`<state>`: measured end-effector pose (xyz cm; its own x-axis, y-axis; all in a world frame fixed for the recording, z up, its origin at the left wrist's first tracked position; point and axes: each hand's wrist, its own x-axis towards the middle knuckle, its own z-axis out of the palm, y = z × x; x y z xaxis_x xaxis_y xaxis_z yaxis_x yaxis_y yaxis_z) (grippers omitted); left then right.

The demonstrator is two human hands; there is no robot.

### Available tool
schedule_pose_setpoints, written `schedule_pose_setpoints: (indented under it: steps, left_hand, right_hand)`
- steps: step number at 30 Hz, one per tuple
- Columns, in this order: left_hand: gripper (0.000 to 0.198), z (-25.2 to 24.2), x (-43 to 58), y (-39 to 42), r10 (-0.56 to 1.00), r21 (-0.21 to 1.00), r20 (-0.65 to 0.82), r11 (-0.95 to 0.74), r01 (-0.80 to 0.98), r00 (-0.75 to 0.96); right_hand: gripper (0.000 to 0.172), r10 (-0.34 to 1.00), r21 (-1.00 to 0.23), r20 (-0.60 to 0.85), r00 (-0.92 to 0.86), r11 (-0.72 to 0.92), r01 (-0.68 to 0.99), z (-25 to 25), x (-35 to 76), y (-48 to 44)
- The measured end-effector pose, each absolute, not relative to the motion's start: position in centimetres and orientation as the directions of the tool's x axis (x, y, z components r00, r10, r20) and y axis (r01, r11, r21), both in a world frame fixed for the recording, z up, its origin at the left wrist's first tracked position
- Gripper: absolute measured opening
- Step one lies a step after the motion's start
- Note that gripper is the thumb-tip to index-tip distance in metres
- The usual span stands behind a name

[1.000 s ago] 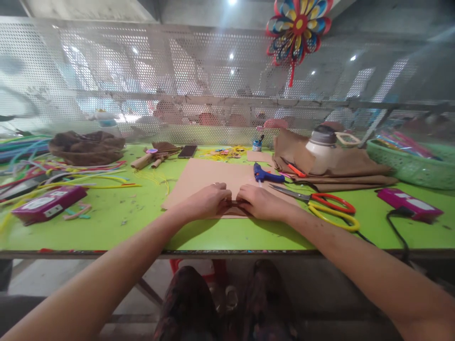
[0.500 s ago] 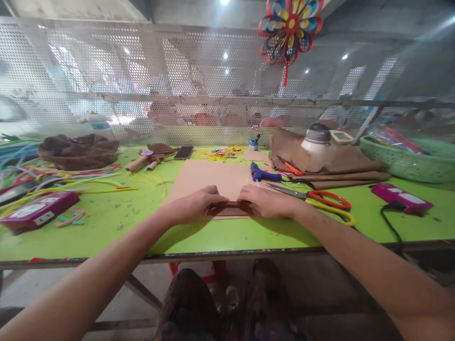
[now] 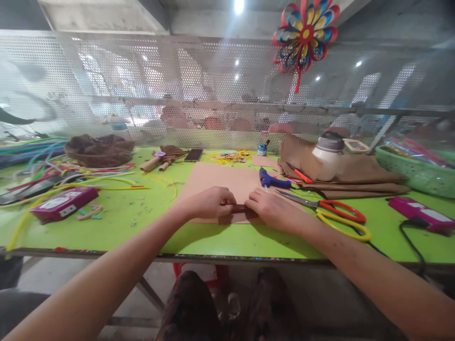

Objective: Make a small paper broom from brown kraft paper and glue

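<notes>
My left hand (image 3: 216,201) and my right hand (image 3: 267,207) meet near the front edge of a flat light-brown sheet (image 3: 213,177). Between them they pinch a narrow folded strip of dark brown paper (image 3: 240,209); its ends are hidden by my fingers. The fingers of both hands are curled closed on it. On the right part of the sheet lies a blue glue gun (image 3: 273,180). Just right of my right hand are scissors (image 3: 302,200) with one red and one yellow handle.
Purple boxes lie left (image 3: 66,203) and right (image 3: 421,213), the right one with a black cord. Behind are a phone (image 3: 194,155), brown paper (image 3: 366,175), a white jar (image 3: 329,154) and a green basket (image 3: 415,170). Colored stems crowd the left.
The whole view has shifted, so things appear farther right and slightly lower. My hands keep hold of the brown strip, and my left fingers are curled more tightly.
</notes>
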<state>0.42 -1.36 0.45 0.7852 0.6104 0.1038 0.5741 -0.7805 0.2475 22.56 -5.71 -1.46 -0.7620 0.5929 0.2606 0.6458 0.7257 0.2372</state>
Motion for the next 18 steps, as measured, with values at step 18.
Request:
schedule_pose_setpoints:
  steps: [18]
  left_hand:
    - [0.035, 0.0, 2.3, -0.7, 0.701, 0.908, -0.061, -0.257, 0.332, 0.711]
  right_hand:
    - [0.028, 0.484, 0.169, 0.592, -0.644, 0.707, 0.686, -1.3, 22.7, -4.5]
